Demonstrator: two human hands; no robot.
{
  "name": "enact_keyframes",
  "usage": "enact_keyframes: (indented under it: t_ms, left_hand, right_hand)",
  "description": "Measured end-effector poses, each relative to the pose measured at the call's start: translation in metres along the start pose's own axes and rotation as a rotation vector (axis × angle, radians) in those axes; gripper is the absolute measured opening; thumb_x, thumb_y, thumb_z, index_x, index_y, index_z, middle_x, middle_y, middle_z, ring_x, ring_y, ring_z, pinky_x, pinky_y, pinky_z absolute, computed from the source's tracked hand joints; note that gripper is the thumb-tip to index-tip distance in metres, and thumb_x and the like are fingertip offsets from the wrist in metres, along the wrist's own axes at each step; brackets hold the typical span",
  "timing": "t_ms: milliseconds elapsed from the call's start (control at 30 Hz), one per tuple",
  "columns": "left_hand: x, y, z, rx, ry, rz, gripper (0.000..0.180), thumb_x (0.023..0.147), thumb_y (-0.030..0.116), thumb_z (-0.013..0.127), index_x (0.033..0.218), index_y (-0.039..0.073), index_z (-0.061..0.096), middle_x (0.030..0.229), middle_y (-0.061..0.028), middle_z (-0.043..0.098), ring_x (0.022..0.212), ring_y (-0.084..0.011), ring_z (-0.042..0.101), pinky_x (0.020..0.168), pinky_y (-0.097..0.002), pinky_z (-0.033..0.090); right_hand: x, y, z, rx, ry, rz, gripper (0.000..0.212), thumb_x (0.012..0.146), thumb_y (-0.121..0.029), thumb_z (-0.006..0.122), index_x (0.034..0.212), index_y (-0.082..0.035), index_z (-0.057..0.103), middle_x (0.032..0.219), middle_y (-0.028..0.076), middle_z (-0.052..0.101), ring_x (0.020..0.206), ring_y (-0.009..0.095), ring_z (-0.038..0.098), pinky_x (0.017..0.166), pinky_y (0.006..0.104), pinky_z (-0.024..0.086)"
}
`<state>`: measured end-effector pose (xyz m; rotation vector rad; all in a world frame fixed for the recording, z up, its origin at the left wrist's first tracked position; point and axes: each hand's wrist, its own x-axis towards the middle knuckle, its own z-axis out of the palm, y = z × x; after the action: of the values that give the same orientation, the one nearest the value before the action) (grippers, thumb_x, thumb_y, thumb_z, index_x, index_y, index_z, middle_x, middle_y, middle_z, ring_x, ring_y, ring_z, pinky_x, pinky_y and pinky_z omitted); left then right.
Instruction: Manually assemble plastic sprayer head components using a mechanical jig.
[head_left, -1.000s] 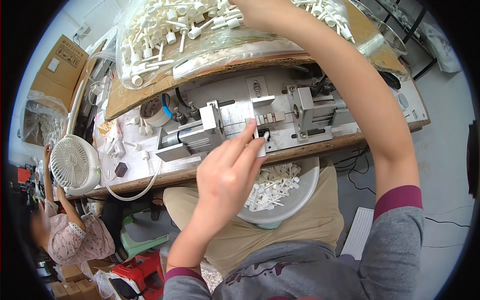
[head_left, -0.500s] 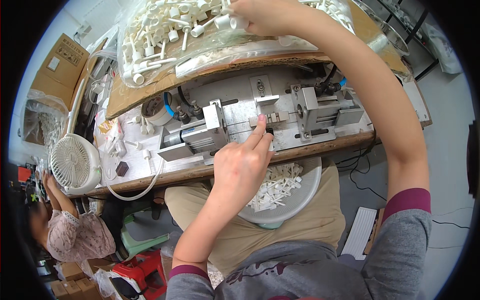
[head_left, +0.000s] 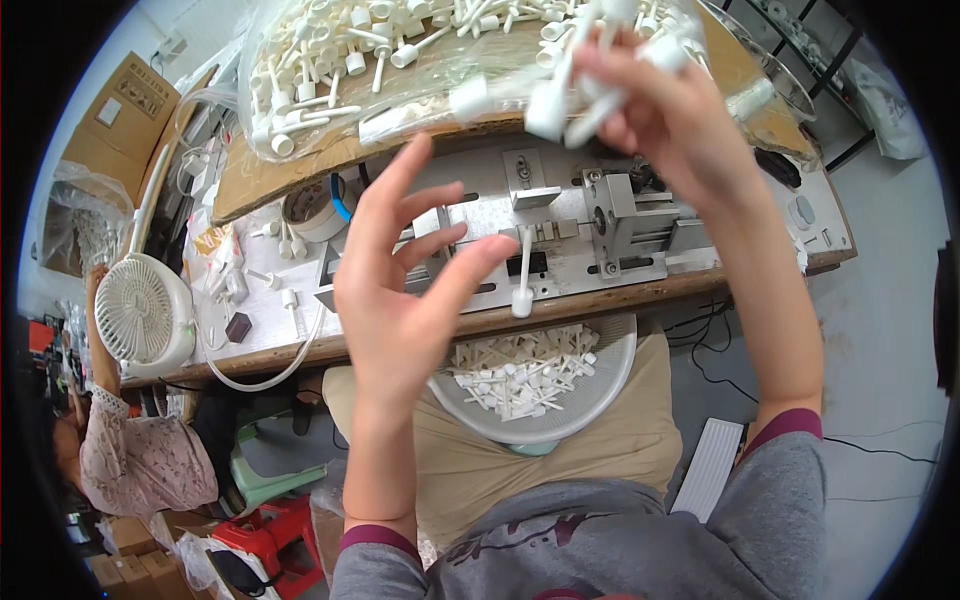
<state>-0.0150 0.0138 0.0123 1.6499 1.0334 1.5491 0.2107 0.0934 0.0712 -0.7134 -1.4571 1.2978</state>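
My left hand (head_left: 395, 275) is raised over the left side of the metal fixture (head_left: 480, 225), fingers spread, holding nothing. My right hand (head_left: 670, 125) grips several white plastic pieces (head_left: 548, 108), each a thin stem with a cup-shaped head, blurred by motion. Another white piece (head_left: 522, 290) lies on the fixture, its stem near the small central block and its head toward the front edge; my left thumb is close to its stem. On the cardboard shelf (head_left: 230, 195) behind, a clear plastic bag holds a heap of similar white pieces (head_left: 330, 60).
A grey basket (head_left: 627, 375) of small white pieces rests on my lap. A white fan (head_left: 148, 315) stands at the bench's left end, beside a tape roll (head_left: 315, 212) and loose hoses. Another person (head_left: 150, 455) sits at the far left.
My right hand has come back from the heap toward the fixture, carrying white pieces. My left hand has lifted off the central block and spread. A white piece now shows lying there.
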Motion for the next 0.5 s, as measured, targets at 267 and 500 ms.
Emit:
enact_keyframes:
  t_ms: [267, 500]
  left_hand:
    - [-0.026, 0.009, -0.017, -0.037, -0.325, -0.034, 0.042, 0.069, -0.010, 0.082, 0.109, -0.009, 0.070, 0.103, -0.0155, 0.067, 0.091, -0.0218, 0.069, 0.074, -0.0287, 0.062]
    - [-0.051, -0.027, 0.016, 0.561, -0.283, 0.169, 0.031, 0.074, 0.004, 0.082, 0.103, 0.002, 0.072, 0.121, -0.0109, 0.068, 0.085, -0.0192, 0.071, 0.070, -0.0302, 0.059]
  right_hand:
    - [-0.077, 0.029, 0.014, 0.119, 0.139, 0.290, 0.026, 0.090, -0.023, 0.073, 0.105, -0.002, 0.069, 0.083, -0.001, 0.067, 0.057, 0.002, 0.058, 0.048, 0.0154, 0.041]
    - [-0.093, 0.029, 0.008, 0.052, 0.278, 0.297, 0.025, 0.091, -0.020, 0.071, 0.108, -0.003, 0.067, 0.080, -0.001, 0.066, 0.056, 0.002, 0.055, 0.048, 0.0162, 0.039]
